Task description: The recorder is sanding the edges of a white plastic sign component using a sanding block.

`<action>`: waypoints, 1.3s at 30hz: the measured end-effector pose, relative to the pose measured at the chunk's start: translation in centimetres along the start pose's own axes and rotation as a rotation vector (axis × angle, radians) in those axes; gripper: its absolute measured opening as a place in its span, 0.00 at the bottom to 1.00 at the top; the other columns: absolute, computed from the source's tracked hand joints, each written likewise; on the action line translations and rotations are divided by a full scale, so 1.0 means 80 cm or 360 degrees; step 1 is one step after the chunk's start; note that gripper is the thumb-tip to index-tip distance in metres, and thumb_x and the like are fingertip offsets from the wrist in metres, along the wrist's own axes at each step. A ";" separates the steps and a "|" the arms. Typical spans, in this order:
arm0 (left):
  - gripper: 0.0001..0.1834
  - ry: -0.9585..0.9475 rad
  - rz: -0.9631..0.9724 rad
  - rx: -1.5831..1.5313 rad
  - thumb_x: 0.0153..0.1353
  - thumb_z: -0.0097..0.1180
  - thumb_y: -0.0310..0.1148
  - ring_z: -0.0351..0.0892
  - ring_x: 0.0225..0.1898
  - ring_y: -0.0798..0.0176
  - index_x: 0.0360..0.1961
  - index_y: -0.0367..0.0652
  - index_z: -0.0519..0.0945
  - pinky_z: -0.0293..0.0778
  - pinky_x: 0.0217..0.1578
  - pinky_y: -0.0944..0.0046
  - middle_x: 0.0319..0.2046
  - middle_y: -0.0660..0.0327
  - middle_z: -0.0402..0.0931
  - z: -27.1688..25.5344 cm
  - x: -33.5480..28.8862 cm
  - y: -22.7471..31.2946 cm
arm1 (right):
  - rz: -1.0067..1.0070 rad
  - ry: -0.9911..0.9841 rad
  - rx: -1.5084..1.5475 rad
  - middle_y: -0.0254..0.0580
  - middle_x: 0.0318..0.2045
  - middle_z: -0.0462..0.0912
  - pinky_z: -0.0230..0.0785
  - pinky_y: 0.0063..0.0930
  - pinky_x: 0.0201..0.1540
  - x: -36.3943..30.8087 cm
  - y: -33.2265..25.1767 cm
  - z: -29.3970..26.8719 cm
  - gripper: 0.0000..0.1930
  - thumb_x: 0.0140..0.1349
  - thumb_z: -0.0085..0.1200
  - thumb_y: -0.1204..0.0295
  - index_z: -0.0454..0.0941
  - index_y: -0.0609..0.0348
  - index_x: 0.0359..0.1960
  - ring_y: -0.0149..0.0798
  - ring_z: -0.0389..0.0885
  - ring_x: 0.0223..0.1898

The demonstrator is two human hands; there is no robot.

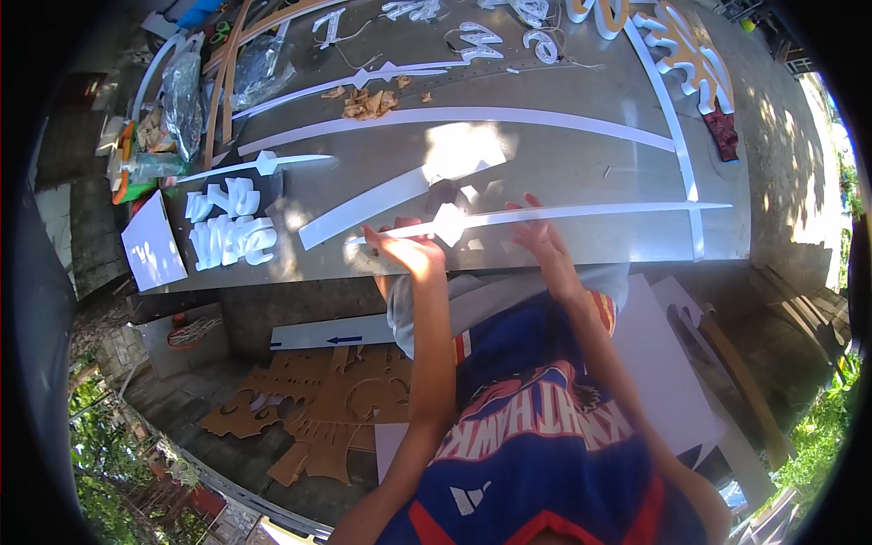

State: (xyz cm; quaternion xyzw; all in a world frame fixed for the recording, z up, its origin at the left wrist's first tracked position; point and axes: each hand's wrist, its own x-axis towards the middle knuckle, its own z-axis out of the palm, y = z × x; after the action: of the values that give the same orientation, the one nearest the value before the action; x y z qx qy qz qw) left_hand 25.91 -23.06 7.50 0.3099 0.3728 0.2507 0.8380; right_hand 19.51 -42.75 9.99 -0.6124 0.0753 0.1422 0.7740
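Observation:
A long thin white strip with a diamond-shaped bulge [451, 223] lies across the near part of the grey metal table [563, 163]. My left hand [413, 252] grips the strip just left of the diamond, thumb under and fingers over it. My right hand [540, 238] rests with fingers spread on the strip to the right of the diamond, pressing it to the table. A wider white strip [363, 209] lies at a slant just beyond my left hand.
More white strips [472, 116] curve across the table, with white cut-out letters [229, 238] at the left and others [690, 56] at the far right. Paper scraps [368, 102], plastic bags [182, 100], a white sheet [150, 250] and brown cardboard cut-outs [327, 409] lie around.

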 end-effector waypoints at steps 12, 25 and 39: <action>0.17 -0.1580 0.0163 0.1163 0.68 0.47 0.42 0.74 0.36 0.62 0.41 0.36 0.73 0.69 0.35 0.64 0.36 0.56 0.75 -0.028 -0.117 -0.015 | -0.1117 0.0680 0.1120 0.42 0.35 0.75 0.74 0.35 0.36 0.020 -0.190 -0.071 0.19 0.70 0.42 0.54 0.68 0.59 0.48 0.42 0.81 0.28; 0.31 -0.1096 0.1552 0.2469 0.42 0.73 0.33 0.64 0.55 0.43 0.50 0.42 0.74 0.66 0.55 0.46 0.53 0.51 0.66 -0.037 0.041 -0.064 | -0.0913 0.0733 0.0776 0.44 0.29 0.71 0.61 0.30 0.21 -0.024 -0.203 -0.087 0.31 0.72 0.24 0.47 0.67 0.67 0.38 0.36 0.69 0.18; 0.15 -0.1591 0.0204 0.0968 0.68 0.49 0.28 0.81 0.35 0.60 0.52 0.36 0.64 0.77 0.37 0.64 0.41 0.45 0.79 0.077 -0.107 0.026 | -0.0846 0.0228 0.0916 0.45 0.30 0.72 0.67 0.26 0.22 -0.025 -0.210 -0.048 0.32 0.69 0.31 0.42 0.67 0.62 0.50 0.34 0.73 0.25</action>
State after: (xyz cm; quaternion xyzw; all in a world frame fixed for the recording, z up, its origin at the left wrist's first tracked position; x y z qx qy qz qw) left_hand 25.25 -29.25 16.26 0.6388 -0.0320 0.0062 0.7687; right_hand 23.10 -50.24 25.24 -0.3770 0.0048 -0.1329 0.9166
